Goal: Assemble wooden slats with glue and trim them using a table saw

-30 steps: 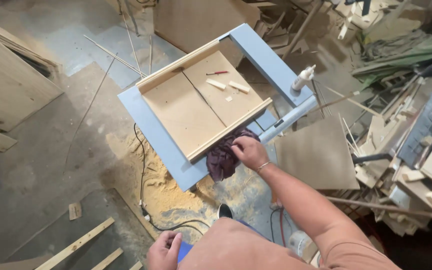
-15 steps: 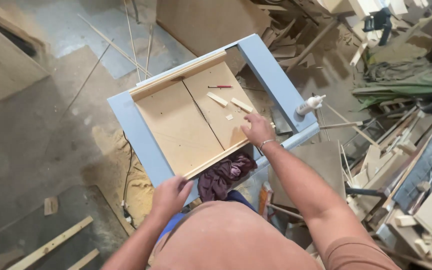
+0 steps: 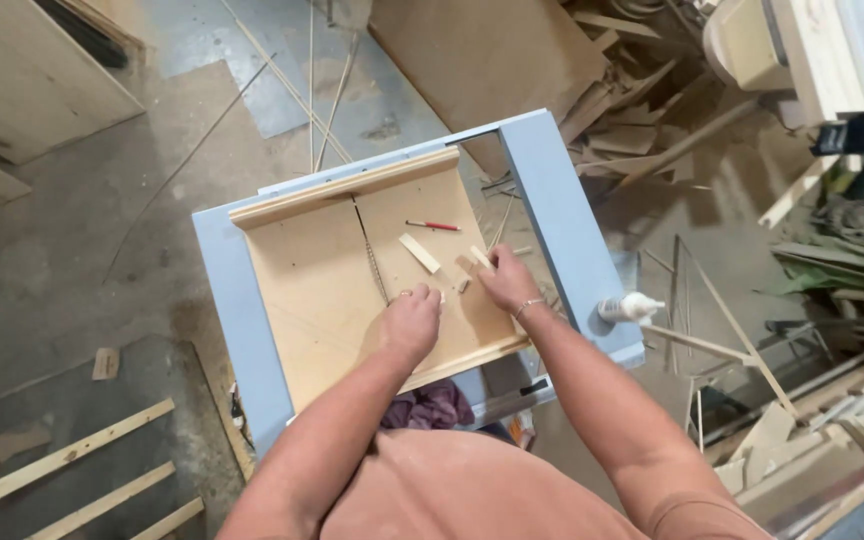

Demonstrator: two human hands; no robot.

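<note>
Both hands newly on sled: right hand (image 3: 505,285) touching wood strip (image 3: 480,257) (left hand (image 3: 410,322) beside)

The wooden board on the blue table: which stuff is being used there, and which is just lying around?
In use:
flat plywood sled board
left hand
right hand
small pale wood strips

Lying about:
red pencil
white glue bottle
purple rag
scrap wood heap
floor battens

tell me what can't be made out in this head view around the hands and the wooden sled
- What the left hand grips, if anything: its curled fingers hide it.
- The small wood piece at the right hand: partly covered by the fingers.
- The purple cloth: mostly hidden behind the left forearm and the sled.
</note>
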